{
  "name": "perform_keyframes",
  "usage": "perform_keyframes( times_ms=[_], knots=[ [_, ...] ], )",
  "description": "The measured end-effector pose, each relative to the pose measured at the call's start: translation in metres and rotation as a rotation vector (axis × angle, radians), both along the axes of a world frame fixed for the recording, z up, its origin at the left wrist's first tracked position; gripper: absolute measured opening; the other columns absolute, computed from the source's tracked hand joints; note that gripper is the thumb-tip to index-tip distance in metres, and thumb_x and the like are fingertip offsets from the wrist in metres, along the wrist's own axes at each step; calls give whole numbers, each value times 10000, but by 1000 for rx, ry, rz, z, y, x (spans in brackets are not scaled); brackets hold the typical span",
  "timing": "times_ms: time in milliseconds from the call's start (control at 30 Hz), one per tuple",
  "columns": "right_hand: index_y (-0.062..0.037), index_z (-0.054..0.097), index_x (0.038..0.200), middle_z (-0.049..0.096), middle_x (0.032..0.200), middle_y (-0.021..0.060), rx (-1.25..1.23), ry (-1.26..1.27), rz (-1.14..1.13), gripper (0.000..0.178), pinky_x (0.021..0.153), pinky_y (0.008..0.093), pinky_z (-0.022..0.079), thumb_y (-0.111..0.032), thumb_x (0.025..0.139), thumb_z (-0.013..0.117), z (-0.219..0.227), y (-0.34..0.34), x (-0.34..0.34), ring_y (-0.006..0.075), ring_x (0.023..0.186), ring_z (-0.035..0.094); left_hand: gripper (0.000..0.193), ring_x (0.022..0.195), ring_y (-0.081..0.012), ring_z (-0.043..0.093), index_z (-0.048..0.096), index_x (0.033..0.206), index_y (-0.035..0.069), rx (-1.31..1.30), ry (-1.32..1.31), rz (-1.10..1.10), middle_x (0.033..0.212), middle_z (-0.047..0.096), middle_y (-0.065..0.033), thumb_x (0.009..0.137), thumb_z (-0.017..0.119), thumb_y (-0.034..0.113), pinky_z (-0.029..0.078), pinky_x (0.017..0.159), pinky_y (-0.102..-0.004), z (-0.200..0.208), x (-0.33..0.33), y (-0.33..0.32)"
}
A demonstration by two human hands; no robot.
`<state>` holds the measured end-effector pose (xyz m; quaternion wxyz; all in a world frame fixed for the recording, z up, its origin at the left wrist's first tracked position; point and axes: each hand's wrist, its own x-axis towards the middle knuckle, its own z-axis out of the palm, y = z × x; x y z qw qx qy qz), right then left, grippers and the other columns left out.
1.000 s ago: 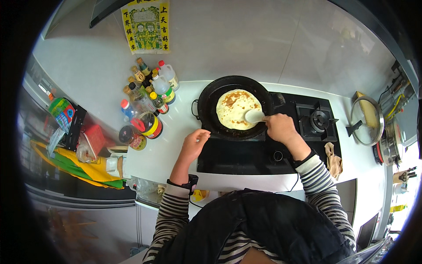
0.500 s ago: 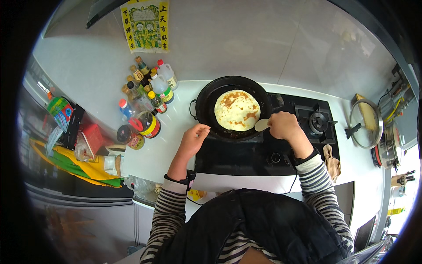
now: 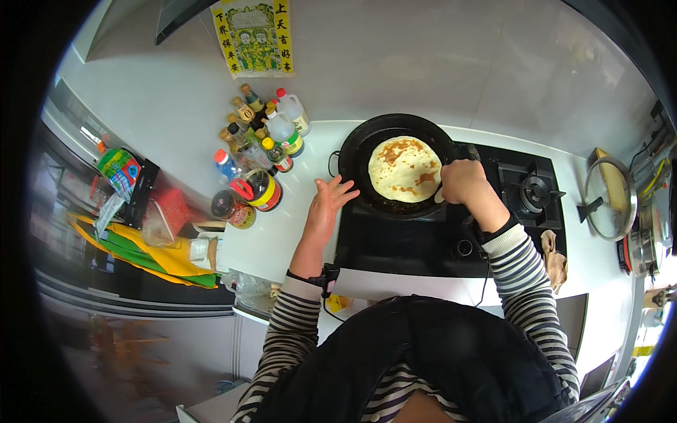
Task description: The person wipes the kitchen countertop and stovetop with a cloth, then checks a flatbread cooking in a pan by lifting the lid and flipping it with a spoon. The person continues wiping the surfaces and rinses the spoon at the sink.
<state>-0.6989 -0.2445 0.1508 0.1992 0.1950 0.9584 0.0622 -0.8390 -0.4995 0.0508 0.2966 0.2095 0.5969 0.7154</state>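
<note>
A round flatbread (image 3: 395,169) with browned patches lies in a black pan (image 3: 360,141) on the stove. My right hand (image 3: 463,182) is closed at the pan's right rim, gripping a pale, spoon-like utensil (image 3: 439,195). Only a bit of its rounded end shows below my fingers, by the flatbread's right edge; my hand covers the rest. Just outside the pan's lower left side, my left hand (image 3: 328,206) is open and holds nothing, its fingers spread.
Several sauce bottles (image 3: 250,148) and two dark jars stand left of the pan. A bare gas burner (image 3: 534,194) sits to the right, with a brown cloth (image 3: 553,261) at the counter's edge. Farther right a glass lid (image 3: 610,197) leans near the wall.
My left hand has opened, its fingers spreading out from a bent, closed pose. My right hand has moved in closer to the flatbread, hiding more of the utensil. The whole view has shifted slightly.
</note>
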Motion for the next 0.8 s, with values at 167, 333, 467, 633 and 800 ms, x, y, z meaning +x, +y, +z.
perform_keyframes(
  times_ms=[167, 333, 467, 633, 800],
  knots=[
    [-113, 750, 980, 729, 966, 129, -108, 167, -92, 216, 783, 399, 570, -203, 810, 651, -23, 11, 15, 306, 929, 706, 849, 1225, -325, 568, 299, 1452, -111, -4, 7, 40, 1400, 494, -261, 1006, 286, 612, 362, 1105, -424, 3, 0, -4],
    [-192, 748, 1002, 714, 894, 162, -290, 504, -271, 215, 773, 452, 565, -215, 829, 622, -71, 11, 51, 350, 866, 698, 557, 1141, -247, 614, 480, 1377, -37, -195, 149, 68, 1331, 563, -176, 1049, 418, 410, 420, 1033, -350, -1, 4, -7],
    [-130, 576, 1108, 697, 879, 199, -384, 652, -316, 247, 744, 511, 550, -202, 875, 610, -109, 0, 42, 401, 847, 680, 412, 1110, -183, 613, 566, 1313, 12, -262, 249, 43, 1260, 616, -100, 1031, 506, 306, 432, 999, -344, -7, -2, 2],
    [-86, 451, 1058, 680, 881, 208, -609, 883, -384, 266, 744, 536, 519, -135, 863, 626, -140, -2, 14, 443, 858, 655, 335, 1044, -185, 625, 596, 1277, 61, -390, 587, -36, 1226, 627, -88, 990, 580, 233, 466, 924, -319, -11, -9, 41],
    [-67, 422, 955, 616, 797, 150, -793, 1047, -473, 245, 716, 408, 497, -40, 862, 647, -153, -8, 3, 334, 773, 646, 465, 1290, -257, 454, 548, 1355, 120, -807, 980, -251, 1375, 564, -70, 962, 525, 368, 207, 1093, -452, -5, 3, 93]
  ],
)
